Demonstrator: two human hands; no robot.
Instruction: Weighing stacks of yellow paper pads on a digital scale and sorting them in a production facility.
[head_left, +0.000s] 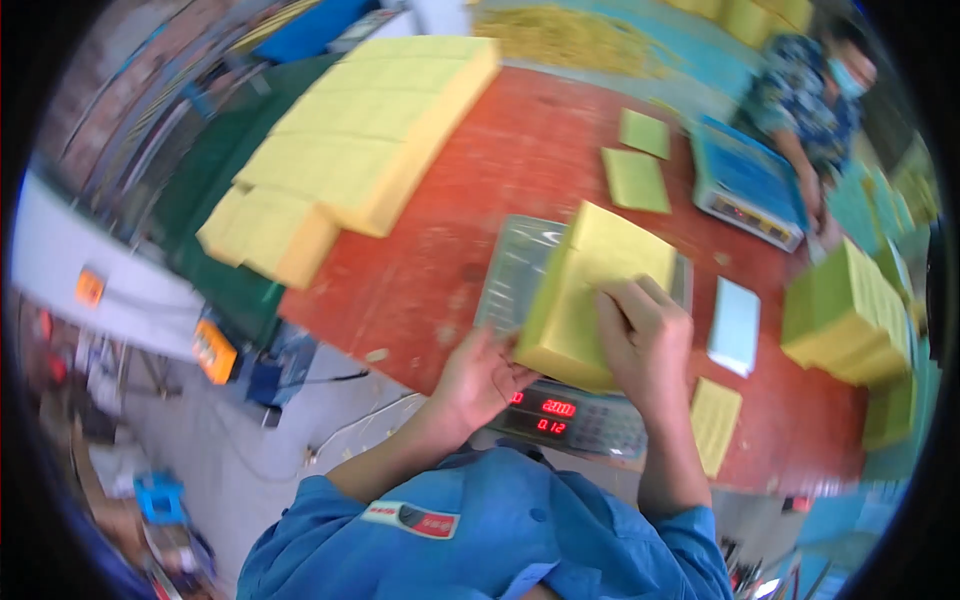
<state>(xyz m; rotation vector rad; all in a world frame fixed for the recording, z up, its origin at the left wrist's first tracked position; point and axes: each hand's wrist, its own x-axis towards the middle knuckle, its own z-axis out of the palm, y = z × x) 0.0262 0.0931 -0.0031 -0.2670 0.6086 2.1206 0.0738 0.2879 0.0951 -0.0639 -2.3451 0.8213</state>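
Note:
A thick yellow block of stacked paper sheets (610, 250) stands over the silver weighing scale (508, 275), on the red table. My left hand (477, 388) is at the block's near left corner, its fingers apart and seeming to touch the edge. Over the block's upper face, my right hand (648, 335) is closed with its fingers curled in; whatever they pinch is hidden. Red digits glow on the scale's display (545, 415), just beyond my chest.
Rows of yellow paper blocks (370, 110) fill the table's far left; more stacks (845, 310) stand at right. Loose yellow pads (637, 180) and a pale blue slip (734, 325) lie near the scale. A masked co-worker (815, 100) sits by a second, blue-topped scale (750, 180).

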